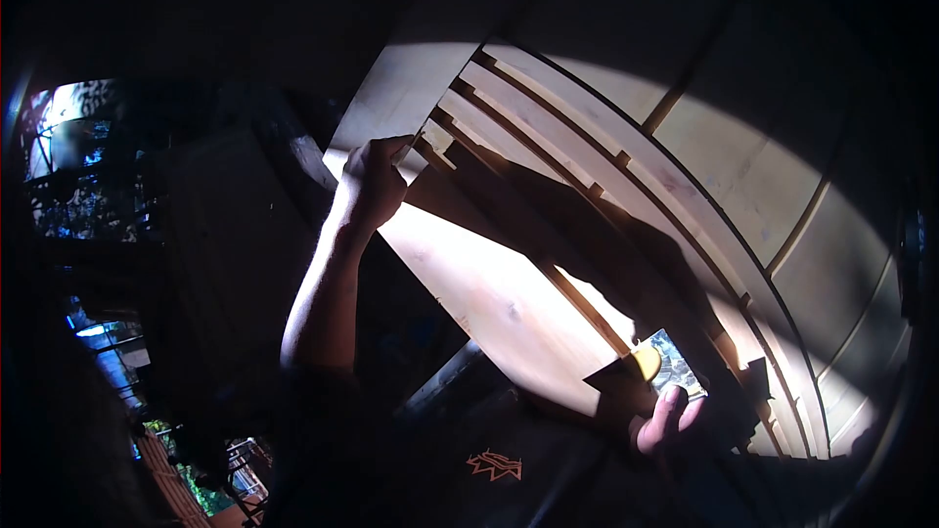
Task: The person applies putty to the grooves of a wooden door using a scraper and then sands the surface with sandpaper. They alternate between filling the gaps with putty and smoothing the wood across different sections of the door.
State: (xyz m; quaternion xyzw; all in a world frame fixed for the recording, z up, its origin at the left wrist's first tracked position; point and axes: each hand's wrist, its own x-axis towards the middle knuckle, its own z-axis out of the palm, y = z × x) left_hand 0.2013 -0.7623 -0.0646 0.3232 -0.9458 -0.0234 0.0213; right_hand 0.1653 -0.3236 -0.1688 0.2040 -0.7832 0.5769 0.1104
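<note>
My left hand [372, 181] is closed at the end of the wooden slats, against a broad wooden crosspiece [406, 88]. What its fingers grip is hidden. My right hand [670, 420], mostly in shadow, has thumb and fingers closed on a small shiny square piece [675, 367] with a yellow rounded part on its left side. The piece is over a pale wooden board [499, 303], close to the end of a narrow dark gap. Curved wooden slats [587, 137] with small spacer blocks between them run from upper left to lower right.
Wide wooden panels [763, 166] with dark seams lie beyond the slats, partly in shadow. A pale bar [440, 376] is below the board. Bright, cluttered openings [83, 161] show at the left; most surroundings are very dark.
</note>
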